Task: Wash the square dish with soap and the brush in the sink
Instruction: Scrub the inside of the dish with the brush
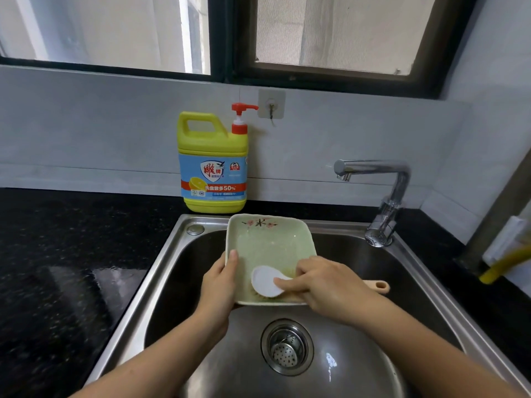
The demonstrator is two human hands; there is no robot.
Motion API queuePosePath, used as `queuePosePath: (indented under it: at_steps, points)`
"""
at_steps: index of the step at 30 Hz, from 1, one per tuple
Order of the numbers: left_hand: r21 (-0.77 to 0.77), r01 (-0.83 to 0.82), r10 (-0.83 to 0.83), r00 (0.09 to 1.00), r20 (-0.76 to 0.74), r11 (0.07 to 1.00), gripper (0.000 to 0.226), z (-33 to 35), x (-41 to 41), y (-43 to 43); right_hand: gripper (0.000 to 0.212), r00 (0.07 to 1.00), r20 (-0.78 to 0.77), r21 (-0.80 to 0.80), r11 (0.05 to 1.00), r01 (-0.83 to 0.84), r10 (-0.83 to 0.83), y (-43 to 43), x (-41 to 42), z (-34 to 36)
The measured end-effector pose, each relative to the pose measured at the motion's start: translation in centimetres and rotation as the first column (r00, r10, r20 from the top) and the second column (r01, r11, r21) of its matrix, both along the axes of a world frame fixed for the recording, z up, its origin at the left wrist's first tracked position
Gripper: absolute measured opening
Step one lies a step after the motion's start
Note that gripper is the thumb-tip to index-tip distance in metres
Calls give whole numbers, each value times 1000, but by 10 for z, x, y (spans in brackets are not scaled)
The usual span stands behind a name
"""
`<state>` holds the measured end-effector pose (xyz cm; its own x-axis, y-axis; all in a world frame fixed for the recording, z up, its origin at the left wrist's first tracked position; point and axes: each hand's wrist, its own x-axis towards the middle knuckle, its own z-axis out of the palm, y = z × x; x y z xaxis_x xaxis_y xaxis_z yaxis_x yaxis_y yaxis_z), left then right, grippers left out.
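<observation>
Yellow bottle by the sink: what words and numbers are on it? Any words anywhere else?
"雕牌": shield logo on the soap bottle label.
"50%": red band on that label.
Remaining label print: too small to read.
Square dish, brush, tap: no words.

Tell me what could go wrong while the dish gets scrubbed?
The left hand grips the square dish by one edge only, above the sink; if soapy, it might slip and bang the steel. The right hand presses the brush on the near corner, which could tip the dish loose.
</observation>
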<state>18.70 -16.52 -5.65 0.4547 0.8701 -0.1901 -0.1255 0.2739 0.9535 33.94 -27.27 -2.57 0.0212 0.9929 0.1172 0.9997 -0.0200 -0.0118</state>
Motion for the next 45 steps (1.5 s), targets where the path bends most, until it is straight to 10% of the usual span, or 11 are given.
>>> queuePosePath:
  at_steps: [11, 21, 45]
  points:
    - [-59, 164, -160, 985, 56, 985, 29, -9, 2, 0, 29, 871, 300, 306, 904, 299, -389, -7, 5, 12]
    - [-24, 187, -187, 982, 23, 982, 35, -15, 4, -2, 32, 967, 236, 19, 994, -105, 98, -6, -10, 11]
    - [262, -32, 21, 999, 43, 965, 30, -8, -1, 1, 38, 996, 90, -3, 1000, -8, 9, -11, -29, 20]
